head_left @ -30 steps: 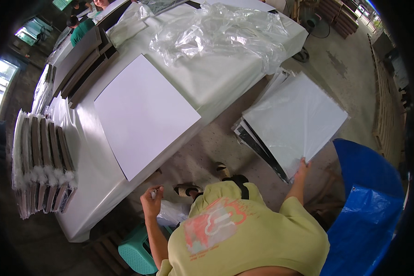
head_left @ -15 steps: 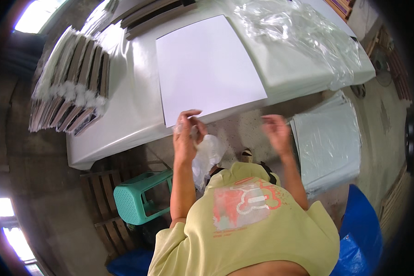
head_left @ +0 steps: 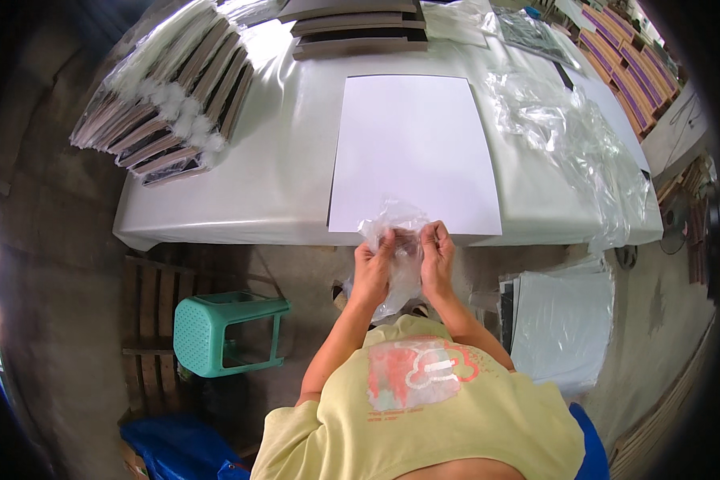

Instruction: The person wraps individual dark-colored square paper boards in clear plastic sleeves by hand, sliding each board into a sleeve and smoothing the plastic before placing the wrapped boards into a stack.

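A clear plastic bag (head_left: 395,240) hangs crumpled between both of my hands, just in front of the table's near edge. My left hand (head_left: 374,260) pinches its left side and my right hand (head_left: 438,250) pinches its right side, thumbs close together. Right behind the bag, a large white rectangular board (head_left: 412,148) lies flat on the white table (head_left: 272,176), its near edge reaching the table's rim.
Bagged dark boards (head_left: 164,108) lean in a row at the table's left. Loose clear plastic sheeting (head_left: 572,132) covers the right side. Dark flat boards (head_left: 356,28) are stacked at the back. A green plastic stool (head_left: 224,328) stands lower left; white boards (head_left: 560,320) lean lower right.
My hands have come together at the table's edge and taken hold of the clear plastic bag; earlier the left touched the white board and the right hovered apart.
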The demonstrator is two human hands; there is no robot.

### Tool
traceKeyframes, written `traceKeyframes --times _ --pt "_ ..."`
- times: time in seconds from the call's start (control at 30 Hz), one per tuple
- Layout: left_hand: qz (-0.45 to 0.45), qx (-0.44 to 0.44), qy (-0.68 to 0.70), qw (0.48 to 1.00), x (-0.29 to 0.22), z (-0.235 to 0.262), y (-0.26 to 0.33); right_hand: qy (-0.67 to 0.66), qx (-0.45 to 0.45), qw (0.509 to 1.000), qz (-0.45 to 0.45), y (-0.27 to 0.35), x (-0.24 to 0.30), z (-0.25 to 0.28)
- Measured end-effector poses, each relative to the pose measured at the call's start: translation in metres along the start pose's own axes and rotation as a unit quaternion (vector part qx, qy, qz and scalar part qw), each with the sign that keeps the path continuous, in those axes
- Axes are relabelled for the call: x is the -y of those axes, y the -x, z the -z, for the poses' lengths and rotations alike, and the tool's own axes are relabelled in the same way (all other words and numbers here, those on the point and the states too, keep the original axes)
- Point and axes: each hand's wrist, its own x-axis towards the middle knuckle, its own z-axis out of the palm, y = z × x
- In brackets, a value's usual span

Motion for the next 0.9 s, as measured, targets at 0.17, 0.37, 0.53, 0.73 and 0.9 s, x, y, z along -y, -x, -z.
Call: traceKeyframes --times 0.17,0.37,0.53,0.73,0.9 --pt "-0.033 0.029 -0.118 0.992 -0.012 0.016 -0.013 0.058 0.048 0.995 0.061 -0.017 0.039 -0.018" --pt "-0.057 -0.004 -0.061 0.996 -0.016 0.024 -0.012 -0.005 -0.035 0.996 0.076 -0.049 0.05 -0.009" --pt "-0.104 -0.318 -0.099 0.937 -0.049 0.143 -0.02 0.017 -0.146 0.986 0.074 -0.072 0.064 0.067" --pt "-0.177 -0.164 -0.241 0.94 -0.106 0.082 -0.015 0.09 0.057 0.99 0.087 -0.06 0.048 0.033" --pt "-0.221 0.107 -0.258 0.934 -0.053 -0.006 -0.033 0.034 0.119 0.992 0.022 -0.039 0.053 -0.015"
